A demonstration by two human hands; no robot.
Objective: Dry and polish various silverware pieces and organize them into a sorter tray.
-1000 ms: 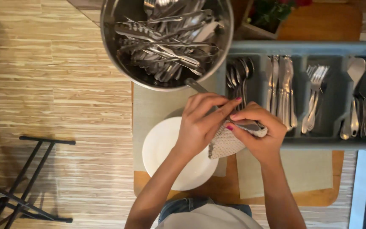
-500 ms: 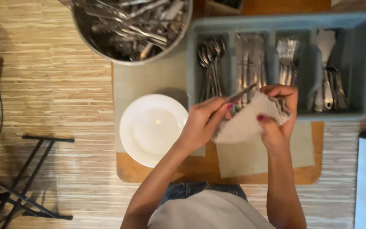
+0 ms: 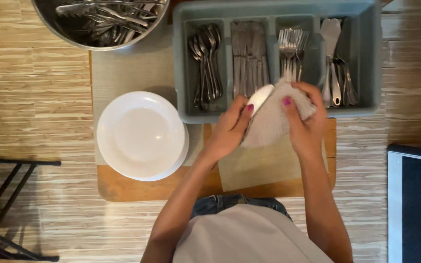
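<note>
My left hand grips a piece of cutlery by its pale rounded end; my right hand clutches a grey cloth wrapped around the rest of it. Both sit over the near edge of the grey cutlery tray, which holds spoons, knives and forks in separate compartments. The surface is a wooden board carrying mats, a stack of white plates and a metal bowl of utensils. The floor below is striped light wood
</note>
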